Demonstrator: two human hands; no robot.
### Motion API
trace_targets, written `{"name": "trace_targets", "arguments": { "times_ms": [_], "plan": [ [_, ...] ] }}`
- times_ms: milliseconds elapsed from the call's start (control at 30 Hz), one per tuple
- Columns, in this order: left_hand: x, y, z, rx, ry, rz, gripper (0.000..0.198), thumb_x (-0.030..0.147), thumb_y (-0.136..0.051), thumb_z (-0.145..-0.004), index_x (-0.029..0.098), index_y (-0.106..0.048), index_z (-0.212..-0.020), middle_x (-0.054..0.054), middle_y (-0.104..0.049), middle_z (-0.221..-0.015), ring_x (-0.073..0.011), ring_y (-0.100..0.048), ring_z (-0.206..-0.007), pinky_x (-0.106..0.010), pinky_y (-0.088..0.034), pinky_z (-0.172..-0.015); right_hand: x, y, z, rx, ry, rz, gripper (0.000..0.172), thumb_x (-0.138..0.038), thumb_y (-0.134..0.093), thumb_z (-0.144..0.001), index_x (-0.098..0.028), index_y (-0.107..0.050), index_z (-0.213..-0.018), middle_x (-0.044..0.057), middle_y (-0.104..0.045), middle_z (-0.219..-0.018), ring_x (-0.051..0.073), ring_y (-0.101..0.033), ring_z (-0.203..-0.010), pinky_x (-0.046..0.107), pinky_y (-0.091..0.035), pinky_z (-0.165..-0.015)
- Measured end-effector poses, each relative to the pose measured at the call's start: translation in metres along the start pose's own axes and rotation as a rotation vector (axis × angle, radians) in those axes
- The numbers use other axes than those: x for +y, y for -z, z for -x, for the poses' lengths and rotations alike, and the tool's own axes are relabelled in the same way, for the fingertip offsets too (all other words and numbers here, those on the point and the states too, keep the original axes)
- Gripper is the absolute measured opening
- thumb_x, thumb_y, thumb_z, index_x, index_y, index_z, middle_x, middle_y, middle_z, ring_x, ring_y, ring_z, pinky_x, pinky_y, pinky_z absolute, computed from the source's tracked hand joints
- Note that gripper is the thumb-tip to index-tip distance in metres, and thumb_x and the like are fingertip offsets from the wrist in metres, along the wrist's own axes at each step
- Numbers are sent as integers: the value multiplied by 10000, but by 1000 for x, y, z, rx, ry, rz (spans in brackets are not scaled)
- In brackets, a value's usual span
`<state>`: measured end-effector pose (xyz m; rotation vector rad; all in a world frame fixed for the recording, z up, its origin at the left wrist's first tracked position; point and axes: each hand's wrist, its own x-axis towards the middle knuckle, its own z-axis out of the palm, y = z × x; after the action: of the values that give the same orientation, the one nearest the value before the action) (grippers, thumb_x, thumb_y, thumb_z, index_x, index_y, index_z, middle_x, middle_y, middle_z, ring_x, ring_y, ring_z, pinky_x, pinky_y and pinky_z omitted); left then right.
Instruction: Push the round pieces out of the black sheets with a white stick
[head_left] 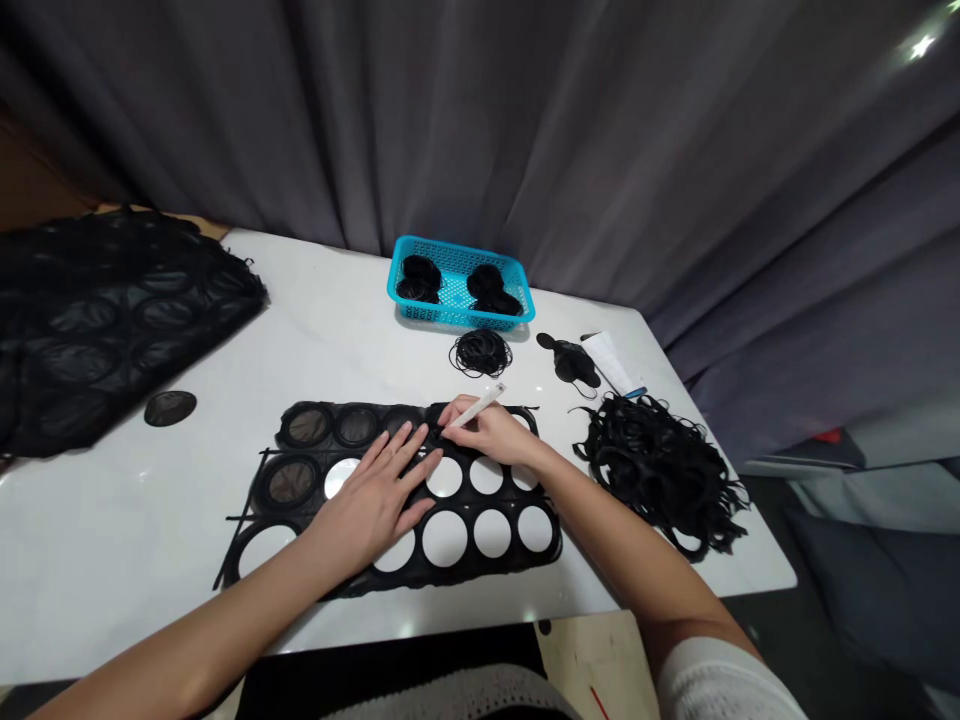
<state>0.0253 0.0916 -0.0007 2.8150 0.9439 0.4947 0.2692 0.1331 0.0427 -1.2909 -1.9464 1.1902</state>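
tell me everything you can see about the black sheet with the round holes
The black sheet looks thin and slightly sheer, roughly rectangular, with three rows of dark-ringed circles. Several circles show plain white through them; others, mostly at the upper left, look filled with dark film. Narrow strips stick out at its left edge. It lies flat on the white table, under the spread left hand; the right hand holds a white pen-like tool over the far row.

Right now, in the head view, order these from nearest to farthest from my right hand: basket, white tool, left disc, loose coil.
1. White tool: in the grip of your right hand.
2. Loose coil: just beyond the hand.
3. Basket: farther back, behind the coil.
4. Left disc: well off to the left.
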Motion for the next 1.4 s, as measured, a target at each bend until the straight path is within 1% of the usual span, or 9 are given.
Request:
{"name": "trace_targets", "arguments": {
  "times_ms": [200, 367, 567, 700, 800, 933, 1000, 1133, 1400],
  "plan": [
    [0, 0, 0, -11, 2, 21, 535, 446, -510, -1024, 246, -447, -1516, -126, -287, -1658, -336, -289, -1519, -554, -314, -1202, -7, -7, 5, 33, 77, 127, 123, -214, -610, -926, -205, -578, -807, 29, -634, -971, 173, -582, -873, 316, -458, -833],
    [3, 0, 0, 8, 60, 23, 532, 427, -578, -991, 277, -482, -1492, -123, -79, -1706, -420, -176, -1535, -624, -302, -1184, -6, -24, 13, 67, 227, 434, 118, -160, -507, -965, -212, -561, -875, 96, -636, -969, 245, -545, -927, 385, -447, -871],
    [0, 6, 5, 5, 68, 25, 584, 481, -600, -979, 319, -449, -1520, -122, -94, -1705, -458, -178, -1522, -659, -324, -1155, 3, 9, -1, 483, 67, 449, 177, -191, -401, -989, -229, -509, -854, 85, -622, -877, 246, -557, -820, 372, -445, -780],
    [-13, 17, 22, 0, 67, -7, 663, 536, -513, -1011, 213, -362, -1570, -200, -240, -1658, -396, -290, -1505, -594, -356, -1167, -8, 15, -14, 512, 134, 461, 157, -233, -411, -982, -227, -502, -854, 100, -632, -883, 271, -577, -864, 391, -439, -796],
    [-20, 21, 35, 34, 64, -31, 613, 532, -450, -1038, 203, -393, -1552, -169, -293, -1646, -349, -309, -1508, -559, -343, -1190, -18, -1, -22, 432, 150, 335, 176, -261, -437, -980, -228, -499, -819, 74, -640, -879, 232, -587, -814, 358, -450, -767],
    [-20, 20, 44, 43, 81, -45, 584, 535, -432, -1043, 237, -409, -1545, -130, -285, -1656, -345, -296, -1513, -562, -331, -1193, -24, -30, -30, 94, 205, 158, 160, -260, -490, -962, -221, -536, -814, 34, -661, -884, 176, -601, -789, 300, -460, -733],
    [-18, 18, 44, 49, 90, -44, 582, 536, -430, -1042, 239, -412, -1543, -125, -277, -1659, -349, -283, -1518, -566, -321, -1195, -24, -39, -32, 9, 224, 140, 129, -240, -518, -947, -220, -560, -828, 38, -666, -920, 178, -612, -844, 307, -470, -782],
    [-16, 16, 44, 34, 99, -69, 580, 532, -416, -1047, 238, -403, -1547, -127, -263, -1664, -347, -265, -1525, -560, -311, -1200, -21, -42, -34, -51, 223, 128, 137, -230, -556, -938, -219, -573, -803, 46, -648, -981, 182, -604, -899, 324, -475, -845],
    [-15, 16, 45, 18, 101, -84, 580, 526, -411, -1050, 225, -405, -1545, -138, -255, -1666, -350, -251, -1530, -561, -303, -1199, -20, -39, -36, -82, 168, 95, 99, -226, -581, -918, -208, -578, -820, 39, -623, -1002, 173, -587, -892, 312, -474, -832]
  ]
}}
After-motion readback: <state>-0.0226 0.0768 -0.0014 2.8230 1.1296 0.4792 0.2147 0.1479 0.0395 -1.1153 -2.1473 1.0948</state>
